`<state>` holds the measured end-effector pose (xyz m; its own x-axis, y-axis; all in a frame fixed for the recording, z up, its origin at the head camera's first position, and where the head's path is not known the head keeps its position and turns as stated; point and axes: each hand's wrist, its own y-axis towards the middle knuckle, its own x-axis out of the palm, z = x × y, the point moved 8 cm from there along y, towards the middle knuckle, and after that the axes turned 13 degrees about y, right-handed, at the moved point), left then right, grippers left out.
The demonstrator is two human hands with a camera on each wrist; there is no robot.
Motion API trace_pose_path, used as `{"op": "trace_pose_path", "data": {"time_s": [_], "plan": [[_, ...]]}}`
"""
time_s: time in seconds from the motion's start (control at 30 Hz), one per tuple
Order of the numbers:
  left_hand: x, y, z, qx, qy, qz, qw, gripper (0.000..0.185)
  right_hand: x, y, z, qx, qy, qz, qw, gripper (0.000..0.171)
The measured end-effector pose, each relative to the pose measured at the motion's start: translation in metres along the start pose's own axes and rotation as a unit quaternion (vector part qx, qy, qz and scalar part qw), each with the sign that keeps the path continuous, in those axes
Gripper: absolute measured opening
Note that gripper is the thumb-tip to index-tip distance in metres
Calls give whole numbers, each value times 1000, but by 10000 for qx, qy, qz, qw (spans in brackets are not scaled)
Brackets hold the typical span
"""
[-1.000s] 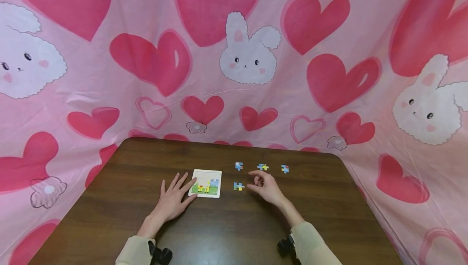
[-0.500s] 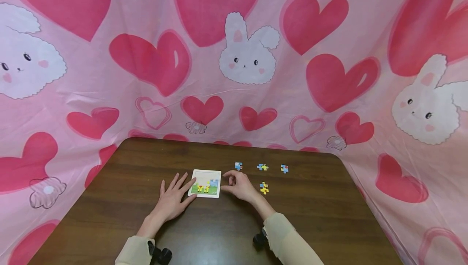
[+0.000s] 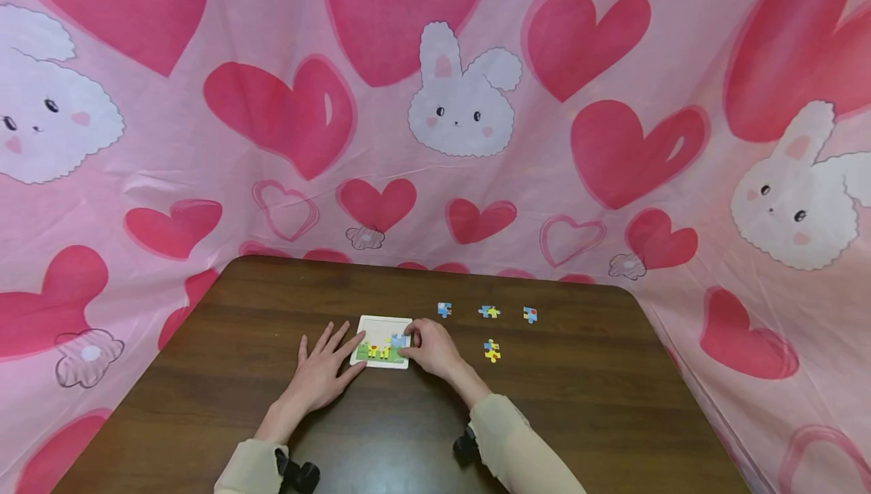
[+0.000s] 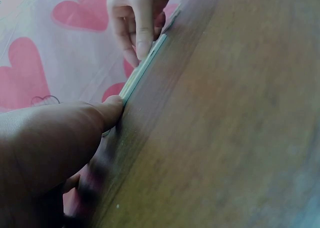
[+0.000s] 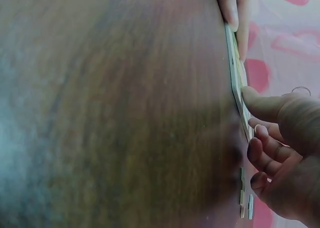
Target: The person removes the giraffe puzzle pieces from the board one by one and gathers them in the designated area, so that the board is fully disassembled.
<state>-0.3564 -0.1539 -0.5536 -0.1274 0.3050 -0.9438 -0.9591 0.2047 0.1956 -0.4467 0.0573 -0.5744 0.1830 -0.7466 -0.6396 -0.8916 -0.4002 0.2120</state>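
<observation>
A small white puzzle tray [image 3: 382, 324] lies on the dark wooden table [image 3: 599, 403], its lower half filled with a green and yellow picture. My left hand [image 3: 325, 361] lies flat, fingers straight, with the fingertips touching the tray's left edge [image 4: 142, 70]. My right hand [image 3: 427, 349] is at the tray's right side, its curled fingers pinching a blue puzzle piece [image 3: 398, 340] on the tray. In the right wrist view the fingertip [image 5: 250, 98] rests against the tray's rim [image 5: 235, 72].
Loose pieces lie right of the tray: a blue one [image 3: 444, 309], a blue-yellow one [image 3: 488, 312], another blue one [image 3: 530, 315] and a yellow one [image 3: 492, 350]. A pink cloth with hearts and rabbits [image 3: 463, 100] hangs behind and beside the table.
My right hand took the blue piece that lay right of the tray and carried it left onto the tray's right side, uncovering the yellow piece. The left hand stayed put.
</observation>
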Motion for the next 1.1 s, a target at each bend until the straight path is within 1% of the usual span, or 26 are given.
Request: {"op": "trace_pose_path", "data": {"time_s": [0.07,0.1,0.17,0.2,0.33,0.43,0.57,0.7,0.97,1.1], "plan": [[-1,0,1,24,5,4,10000,67,2,2,3,-39,-114,64,9999,33],[0,-1,0,26,-25,15,10000,67,2,2,2,-43,-159,87,9998,32],[0,0,0,34,-29,19,10000,68,-1,0,-5,11,-78,109,9999,30],[0,0,0,23,-19,-17,10000,67,-3,-2,-11,49,-16,111,9999,30],[0,1,1,-11,7,-142,9999,65,-15,-13,-41,41,-53,91,9999,28],[0,2,2,-85,48,-333,9994,64,-19,-17,-57,74,-372,28,9993,28],[1,2,1,-160,168,-568,9981,64,-17,-17,-59,356,-590,-68,9976,28],[1,1,1,-169,233,-628,9976,64,-14,-17,-57,472,-575,-56,9972,29],[1,1,1,-153,246,-571,9979,64,-13,-22,-62,226,-646,137,9976,32],[1,2,1,-152,255,-559,9980,64,-13,-25,-63,172,-552,235,9980,32]]}}
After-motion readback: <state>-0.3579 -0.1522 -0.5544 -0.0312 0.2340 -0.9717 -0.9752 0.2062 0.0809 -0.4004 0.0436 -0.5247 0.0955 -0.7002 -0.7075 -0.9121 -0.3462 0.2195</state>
